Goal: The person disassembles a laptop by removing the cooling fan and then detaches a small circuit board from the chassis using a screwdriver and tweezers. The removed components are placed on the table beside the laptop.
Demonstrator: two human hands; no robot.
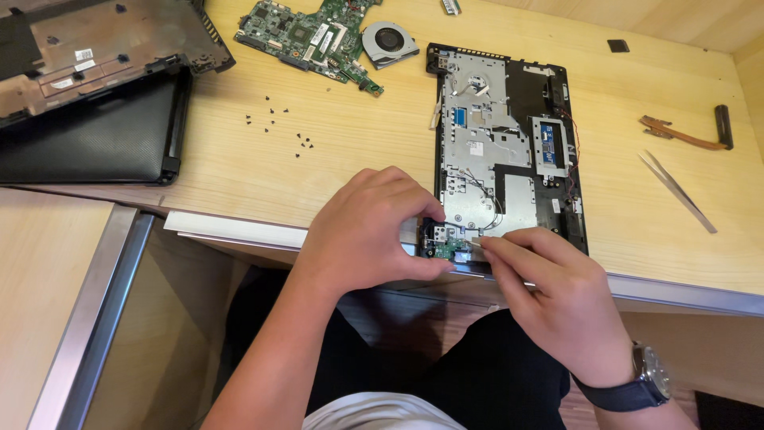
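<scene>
The person is working at the near end of an opened laptop base (509,151), a black tray lined with silver metal shielding that is lying lengthwise on the wooden table (334,175). The left hand (370,231) is curling over the near left corner of the base, its fingers bent and pressed together against a small green circuit board (447,249) seated there, seemingly steadying it. The right hand (549,287), with a dark-strapped watch (649,378) on its wrist, is pinching with thumb and forefinger at something thin just right of that board; whether it is a flat cable or a tool tip is too small to tell. To do this well, the left hand should probably be holding the board flat while the right is pulling straight and gently along the base, not twisting, since the thin wires (477,191) crossing the shielding just beyond look easy to snag. Left of the base, loose black screws (278,127) are lying scattered; beyond its far left corner are sitting a green mainboard (306,36) and a round fan (388,41). Right of the base are resting tweezers (676,191) and a copper heat pipe (688,135).
</scene>
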